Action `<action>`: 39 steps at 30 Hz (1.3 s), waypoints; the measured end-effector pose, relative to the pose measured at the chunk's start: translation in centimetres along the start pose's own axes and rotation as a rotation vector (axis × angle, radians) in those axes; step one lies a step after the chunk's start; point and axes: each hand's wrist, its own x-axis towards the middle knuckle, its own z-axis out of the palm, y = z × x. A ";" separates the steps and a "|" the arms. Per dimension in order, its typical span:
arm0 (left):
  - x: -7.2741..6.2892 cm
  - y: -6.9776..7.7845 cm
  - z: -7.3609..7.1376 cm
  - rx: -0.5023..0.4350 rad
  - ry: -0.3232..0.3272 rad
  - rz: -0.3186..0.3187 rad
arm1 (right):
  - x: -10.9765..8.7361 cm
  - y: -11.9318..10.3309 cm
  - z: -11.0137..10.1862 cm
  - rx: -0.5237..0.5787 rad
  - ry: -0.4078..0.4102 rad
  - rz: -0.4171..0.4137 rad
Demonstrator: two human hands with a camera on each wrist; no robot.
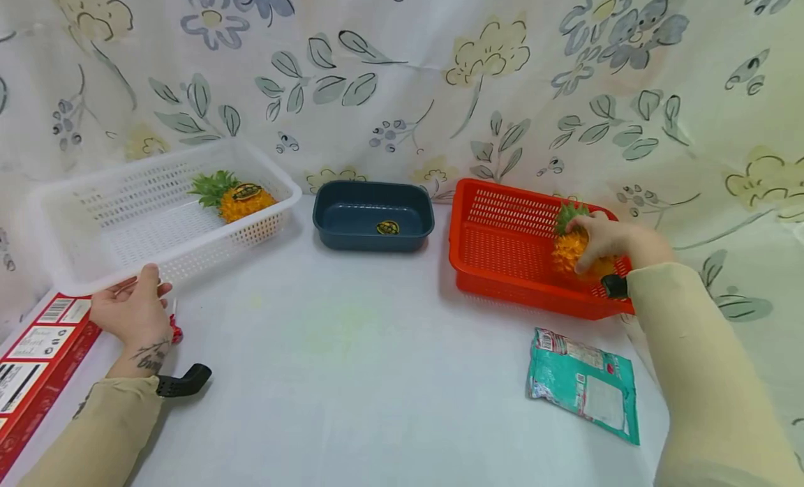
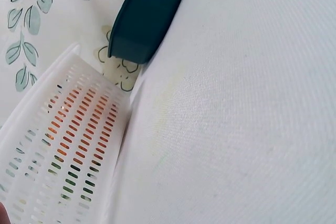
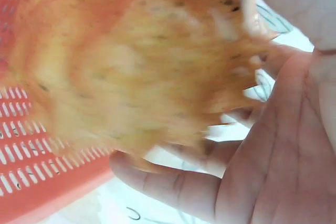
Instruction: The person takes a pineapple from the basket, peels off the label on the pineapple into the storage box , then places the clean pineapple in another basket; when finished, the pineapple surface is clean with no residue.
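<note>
At the near rim of the white basket (image 1: 207, 253), my left hand (image 1: 135, 309) pinches the edge between thumb and fingers. A pineapple (image 1: 248, 206) with a dark label and green leaves lies at that basket's right end; its orange skin shows through the slotted wall (image 2: 79, 129) in the left wrist view. My right hand (image 1: 606, 239) reaches into the red basket (image 1: 490, 264) and grips a second pineapple (image 1: 567, 246) from above and the right side. In the right wrist view this pineapple (image 3: 131, 72) is motion-blurred, with my fingers (image 3: 173, 184) curved about it.
Between the baskets stands a dark blue tub (image 1: 373, 239) with a dark oval sticker inside. A teal packet (image 1: 584, 382) lies in front of the red basket. Beside my left arm is a red and white box (image 1: 44, 354), with a small red item (image 1: 176, 330) near my wrist. Floral cloth hangs behind.
</note>
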 end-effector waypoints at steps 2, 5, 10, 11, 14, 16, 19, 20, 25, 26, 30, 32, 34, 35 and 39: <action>0.0 0.0 0.0 0.004 -0.001 0.001 | 0.0 0.1 0.0 0.007 -0.012 0.018; 0.0 0.0 0.0 0.007 -0.003 0.003 | 0.1 0.1 -0.1 0.006 0.000 0.016; 0.2 -0.2 -0.1 0.018 -0.010 0.011 | 0.1 -0.4 -0.7 0.009 0.028 -0.031; 0.2 -0.2 -0.1 0.018 -0.011 0.012 | 0.1 -0.5 -0.8 0.016 0.033 -0.041; 0.2 -0.2 -0.1 0.013 -0.015 0.015 | -0.3 -1.0 -1.1 0.046 0.080 -0.074; 0.2 -0.2 -0.1 0.004 -0.018 0.020 | -0.6 -1.4 -1.2 0.071 0.131 -0.104; 0.2 -0.2 -0.1 0.003 -0.022 0.027 | -1.2 -2.5 -1.2 0.128 0.194 -0.126; 0.2 -0.2 -0.1 0.008 -0.021 0.024 | -1.4 -2.9 -1.1 0.146 0.217 -0.132; 0.1 -0.1 -0.1 0.029 -0.005 0.006 | -2.2 -4.9 0.1 0.254 0.360 -0.180; 0.1 -0.1 -0.1 0.030 -0.003 0.001 | -2.3 -5.3 0.5 0.278 0.390 -0.190; 0.1 -0.1 -0.1 0.026 -0.002 -0.003 | -2.7 -7.2 2.6 0.413 0.479 -0.210; 0.1 -0.1 -0.1 0.030 0.000 -0.009 | -3.0 -8.2 3.7 0.481 0.517 -0.230; 0.2 -0.1 -0.1 0.037 0.002 -0.008 | -3.3 -9.1 4.8 0.549 0.549 -0.258; 0.2 -0.1 -0.1 0.036 0.002 -0.011 | -3.4 -9.6 5.4 0.580 0.563 -0.279; 0.2 -0.1 -0.2 0.024 -0.001 -0.006 | -3.9 -11.1 7.2 0.679 0.601 -0.360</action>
